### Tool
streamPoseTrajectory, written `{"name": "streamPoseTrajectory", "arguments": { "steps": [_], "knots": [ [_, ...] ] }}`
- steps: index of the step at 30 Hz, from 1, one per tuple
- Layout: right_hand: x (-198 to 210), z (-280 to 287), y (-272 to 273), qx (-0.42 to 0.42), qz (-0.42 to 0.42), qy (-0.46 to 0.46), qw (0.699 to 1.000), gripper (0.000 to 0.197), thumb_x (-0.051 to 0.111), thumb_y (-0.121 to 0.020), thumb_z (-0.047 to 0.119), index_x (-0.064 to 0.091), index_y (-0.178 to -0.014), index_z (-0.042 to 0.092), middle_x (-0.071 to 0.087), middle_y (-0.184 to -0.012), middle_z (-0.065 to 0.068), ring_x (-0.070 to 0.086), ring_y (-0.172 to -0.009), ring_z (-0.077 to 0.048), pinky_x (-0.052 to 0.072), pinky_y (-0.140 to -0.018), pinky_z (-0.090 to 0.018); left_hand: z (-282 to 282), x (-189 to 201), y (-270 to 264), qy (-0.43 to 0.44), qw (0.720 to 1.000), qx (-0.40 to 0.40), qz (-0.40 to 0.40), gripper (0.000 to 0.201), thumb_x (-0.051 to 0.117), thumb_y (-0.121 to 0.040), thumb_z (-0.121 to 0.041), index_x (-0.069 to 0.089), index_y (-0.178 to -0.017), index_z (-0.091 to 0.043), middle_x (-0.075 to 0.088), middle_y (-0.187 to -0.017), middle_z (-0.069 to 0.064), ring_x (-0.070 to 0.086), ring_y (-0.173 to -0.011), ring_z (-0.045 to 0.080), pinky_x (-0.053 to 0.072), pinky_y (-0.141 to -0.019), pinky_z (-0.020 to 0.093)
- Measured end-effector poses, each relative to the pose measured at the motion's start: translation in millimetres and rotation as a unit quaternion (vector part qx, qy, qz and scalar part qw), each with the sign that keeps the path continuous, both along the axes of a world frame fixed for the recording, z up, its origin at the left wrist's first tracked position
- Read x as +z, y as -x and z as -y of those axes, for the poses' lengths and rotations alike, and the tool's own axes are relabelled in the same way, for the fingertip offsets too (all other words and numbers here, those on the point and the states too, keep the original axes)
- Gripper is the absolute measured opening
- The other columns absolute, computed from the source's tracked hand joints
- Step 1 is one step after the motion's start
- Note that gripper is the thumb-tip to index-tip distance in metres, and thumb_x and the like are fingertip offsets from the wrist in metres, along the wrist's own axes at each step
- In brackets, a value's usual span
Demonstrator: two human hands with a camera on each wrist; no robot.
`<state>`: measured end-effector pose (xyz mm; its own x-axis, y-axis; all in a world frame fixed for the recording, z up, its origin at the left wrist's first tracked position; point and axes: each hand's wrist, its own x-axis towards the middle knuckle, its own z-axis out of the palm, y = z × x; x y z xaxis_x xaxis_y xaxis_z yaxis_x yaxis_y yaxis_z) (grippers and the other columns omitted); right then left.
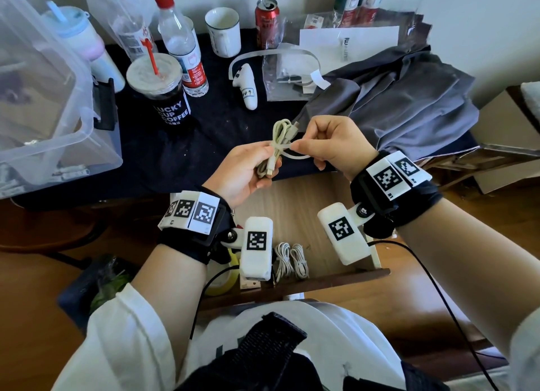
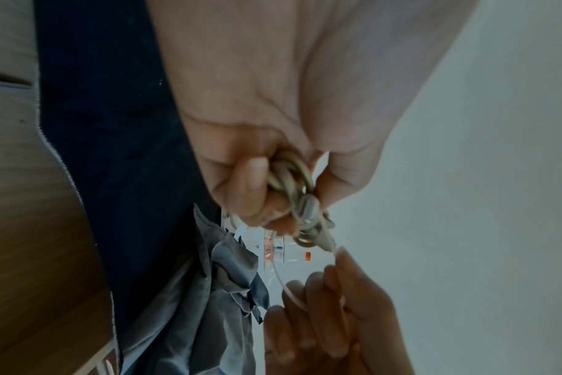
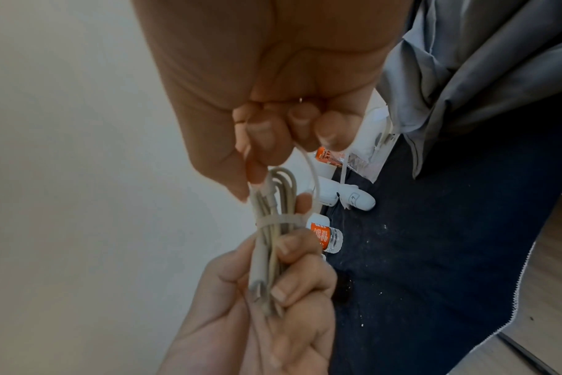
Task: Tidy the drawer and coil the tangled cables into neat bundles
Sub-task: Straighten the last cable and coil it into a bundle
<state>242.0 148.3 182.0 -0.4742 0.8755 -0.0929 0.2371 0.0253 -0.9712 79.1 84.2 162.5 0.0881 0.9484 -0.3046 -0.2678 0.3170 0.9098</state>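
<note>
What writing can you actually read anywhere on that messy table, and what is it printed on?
"LUCKY CUP COFFEE": black sleeve of the iced coffee cup.
"09", handwritten, first mark unclear: small label on the white controller.
Bottle labels, red can, white paper: print too small or blurred.
Wrist tags: square codes, no words.

Probably a home or small office desk: a dark cloth (image 1: 163, 157) carries water bottles (image 1: 182, 43), a coffee cup (image 1: 163, 89), a soda can (image 1: 266, 22), beside a clear storage bin (image 1: 43, 104), above an open wooden drawer (image 1: 306, 212).
</note>
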Motion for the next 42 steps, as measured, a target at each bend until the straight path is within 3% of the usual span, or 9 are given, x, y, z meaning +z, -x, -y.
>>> {"name": "streamPoseTrajectory", "arguments": {
  "steps": [11,16,22,27,30,32,35,38,42],
  "knots": [
    [-0.6,-1.8,6.8,-0.019,0.055,-0.041,0.997,0.033,0.069,-0.078,0.003,0.047,-0.056,0.013,0.051,-0.042,0.009,0.040,-0.033,-0.004,0.036,-0.038,-0.016,-1.5,-5.7,1.2,-0.011,0.995,0.003,-0.101,0.031,0.036,-0.095,0.000,0.065,-0.103,-0.003,0.050,-0.058,-0.003,0.033,-0.053,0.009,0.022,-0.042,0.019],
    [4.9,-6.1,4.0,0.023,0.069,-0.002,0.997,0.027,0.071,-0.077,0.007,0.052,-0.059,0.010,0.058,-0.061,-0.010,0.045,-0.037,-0.005,0.040,-0.040,-0.014,0.1,-7.1,3.8,-0.031,0.994,-0.018,-0.107,0.031,0.036,-0.095,0.001,0.066,-0.099,-0.006,0.051,-0.056,-0.005,0.032,-0.055,0.011,0.022,-0.044,0.019],
    [11.0,-11.7,-1.5,0.077,0.071,0.038,0.994,0.018,0.070,-0.078,0.008,0.057,-0.067,0.006,0.058,-0.047,0.009,0.051,-0.042,-0.004,0.045,-0.046,-0.014,0.2,-8.5,6.0,-0.041,0.994,-0.033,-0.097,0.032,0.035,-0.095,0.001,0.066,-0.097,-0.008,0.049,-0.056,-0.006,0.032,-0.056,0.010,0.023,-0.043,0.018],
    [9.7,-14.0,-2.9,0.087,0.078,0.024,0.993,0.012,0.071,-0.077,0.013,0.062,-0.069,0.009,0.058,-0.055,-0.001,0.052,-0.046,-0.005,0.052,-0.051,-0.018,-0.6,-9.7,7.2,-0.051,0.993,-0.037,-0.102,0.033,0.036,-0.095,0.002,0.066,-0.091,-0.012,0.049,-0.057,-0.006,0.032,-0.056,0.011,0.024,-0.042,0.017],
    [8.4,-14.1,-1.5,0.081,0.101,0.000,0.992,0.012,0.072,-0.077,0.014,0.063,-0.069,0.010,0.060,-0.049,0.006,0.054,-0.045,-0.004,0.052,-0.051,-0.017,-1.9,-10.7,5.9,-0.055,0.991,-0.036,-0.117,0.033,0.037,-0.095,0.001,0.066,-0.090,-0.014,0.050,-0.056,-0.007,0.033,-0.055,0.010,0.026,-0.042,0.016],
    [8.0,-13.9,-1.1,0.073,0.106,-0.007,0.992,0.013,0.072,-0.076,0.015,0.063,-0.069,0.010,0.062,-0.053,0.002,0.054,-0.045,-0.004,0.052,-0.052,-0.017,-2.6,-10.8,5.0,-0.053,0.990,-0.037,-0.122,0.034,0.037,-0.094,0.002,0.066,-0.089,-0.014,0.050,-0.056,-0.007,0.033,-0.054,0.010,0.027,-0.042,0.015],
    [6.8,-12.2,0.7,0.049,0.121,-0.021,0.991,0.015,0.074,-0.075,0.018,0.064,-0.068,0.010,0.064,-0.065,-0.011,0.055,-0.046,-0.004,0.055,-0.057,-0.024,-3.6,-11.4,4.0,-0.051,0.989,-0.038,-0.130,0.029,0.039,-0.094,0.000,0.065,-0.085,-0.009,0.049,-0.059,-0.003,0.034,-0.053,0.010,0.028,-0.042,0.015],
    [5.3,-10.5,4.0,0.024,0.139,-0.038,0.989,0.018,0.076,-0.074,0.019,0.062,-0.066,0.009,0.063,-0.060,-0.005,0.055,-0.045,-0.004,0.056,-0.059,-0.027,-4.3,-12.0,2.3,-0.048,0.989,-0.036,-0.139,0.020,0.042,-0.093,-0.002,0.061,-0.086,0.000,0.047,-0.062,0.002,0.034,-0.051,0.010,0.029,-0.041,0.015],
    [8.4,-10.8,7.5,0.051,0.158,-0.045,0.985,0.020,0.074,-0.077,0.017,0.060,-0.066,0.007,0.059,-0.057,-0.003,0.049,-0.044,-0.003,0.049,-0.050,-0.018,-3.4,-11.1,4.0,-0.039,0.989,-0.035,-0.138,0.029,0.039,-0.094,0.001,0.064,-0.084,-0.010,0.050,-0.060,0.000,0.036,-0.047,0.007,0.029,-0.041,0.015]
  ]
}}
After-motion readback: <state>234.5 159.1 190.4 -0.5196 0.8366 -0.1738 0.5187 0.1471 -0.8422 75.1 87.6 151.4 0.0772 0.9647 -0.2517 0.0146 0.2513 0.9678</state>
